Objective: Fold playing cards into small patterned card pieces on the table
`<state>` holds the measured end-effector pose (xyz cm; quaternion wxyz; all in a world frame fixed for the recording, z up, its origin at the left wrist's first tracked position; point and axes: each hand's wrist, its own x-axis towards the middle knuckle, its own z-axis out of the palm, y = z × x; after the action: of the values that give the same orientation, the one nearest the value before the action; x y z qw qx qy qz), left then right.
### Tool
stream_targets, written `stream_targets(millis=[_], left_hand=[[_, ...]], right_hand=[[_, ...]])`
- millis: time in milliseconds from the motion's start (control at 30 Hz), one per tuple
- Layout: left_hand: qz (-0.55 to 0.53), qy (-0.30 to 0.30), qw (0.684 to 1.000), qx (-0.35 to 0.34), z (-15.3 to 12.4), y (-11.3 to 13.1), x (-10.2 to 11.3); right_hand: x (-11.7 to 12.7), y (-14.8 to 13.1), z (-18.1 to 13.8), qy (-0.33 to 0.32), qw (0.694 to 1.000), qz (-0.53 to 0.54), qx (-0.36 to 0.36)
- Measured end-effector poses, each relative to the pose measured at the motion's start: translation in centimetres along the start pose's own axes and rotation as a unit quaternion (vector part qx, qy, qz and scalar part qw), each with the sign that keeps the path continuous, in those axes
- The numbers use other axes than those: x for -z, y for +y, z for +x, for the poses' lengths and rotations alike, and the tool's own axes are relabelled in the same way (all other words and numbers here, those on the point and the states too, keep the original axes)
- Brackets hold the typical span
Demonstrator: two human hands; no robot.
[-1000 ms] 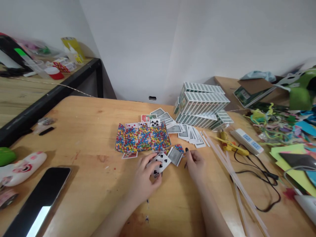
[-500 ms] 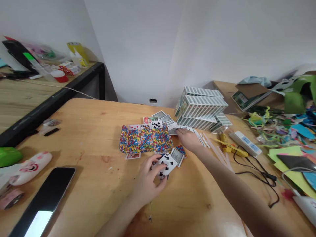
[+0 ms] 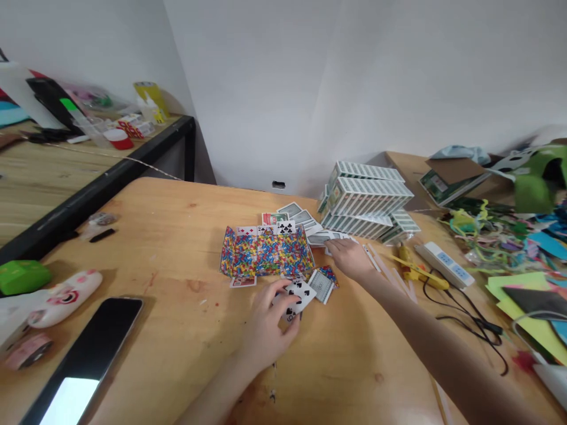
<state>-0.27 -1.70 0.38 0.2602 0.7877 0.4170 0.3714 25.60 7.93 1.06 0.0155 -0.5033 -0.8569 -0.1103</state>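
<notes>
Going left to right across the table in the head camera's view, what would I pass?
Black phone, colourful patterned box, right hand on loose playing cards, white power strip, yellow-green paper sheets.

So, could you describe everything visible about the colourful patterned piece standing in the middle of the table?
The colourful patterned piece looks like thin card or paper covered in small red, blue, yellow and green shapes. It stands upright on the table as a low wall whose two ends bend toward the camera. Playing cards show along its top edge, and a loose card lies at its front left corner. The left hand, holding a spade card, is in front, apart from it.
</notes>
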Motion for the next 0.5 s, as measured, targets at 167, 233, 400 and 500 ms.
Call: stream_targets(millis=[167, 233, 400, 500], left_hand=[[0.015, -0.002, 1.0, -0.01, 0.0, 0.0, 0.0], [0.017, -0.003, 1.0, -0.011, 0.0, 0.0, 0.0], [0.017, -0.002, 1.0, -0.013, 0.0, 0.1, 0.0], [0.02, 0.003, 1.0, -0.013, 0.1, 0.3, 0.1]], right_hand=[[0.2, 0.9, -0.1, 0.06, 0.996, 0.013, -0.061], [0.3, 1.4, -0.2, 0.083, 0.991, 0.017, -0.099], [0.5, 1.6, -0.7, 0.124, 0.974, 0.029, -0.188], [1.3, 1.4, -0.9, 0.139, 0.959, 0.063, -0.238]])
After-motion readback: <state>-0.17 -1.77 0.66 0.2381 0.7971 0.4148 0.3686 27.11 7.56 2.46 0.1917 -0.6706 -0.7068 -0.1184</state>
